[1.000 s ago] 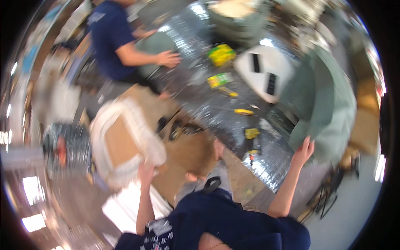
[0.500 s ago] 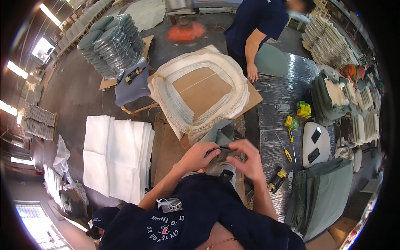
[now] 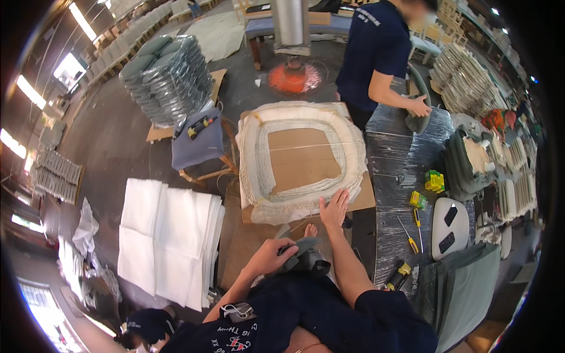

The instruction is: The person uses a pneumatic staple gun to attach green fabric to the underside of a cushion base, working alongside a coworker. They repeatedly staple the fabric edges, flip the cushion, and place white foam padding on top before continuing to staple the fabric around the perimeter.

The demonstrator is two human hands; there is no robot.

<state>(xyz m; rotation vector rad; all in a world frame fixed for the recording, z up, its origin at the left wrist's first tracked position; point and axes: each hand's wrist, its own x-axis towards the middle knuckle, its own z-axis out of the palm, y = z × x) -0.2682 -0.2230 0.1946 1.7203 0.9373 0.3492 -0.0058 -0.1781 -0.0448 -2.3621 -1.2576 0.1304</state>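
Observation:
My left hand [image 3: 268,257], close to my body, is closed on a piece of grey-green fabric [image 3: 305,256] that hangs over my lap. My right hand [image 3: 334,209] reaches forward with its fingers stretched out. Its palm rests on the near right edge of a stack of white, ring-shaped padded pieces [image 3: 254,165]. Brown cardboard [image 3: 306,154] shows through the middle of the rings and juts out under the stack's right side.
White folded sheets [image 3: 168,235] lie at left, below a blue-seated stool [image 3: 197,147] holding a power tool [image 3: 201,127]. On the film-covered table [image 3: 391,150] lie screwdrivers [image 3: 412,244], small boxes [image 3: 434,181] and green fabric [image 3: 465,288]. A co-worker [image 3: 376,59] handles a grey-green cushion [image 3: 419,97].
My right hand has left the fabric and moved forward onto the white stack. My left hand keeps hold of the fabric. The co-worker has tilted the cushion up off the table.

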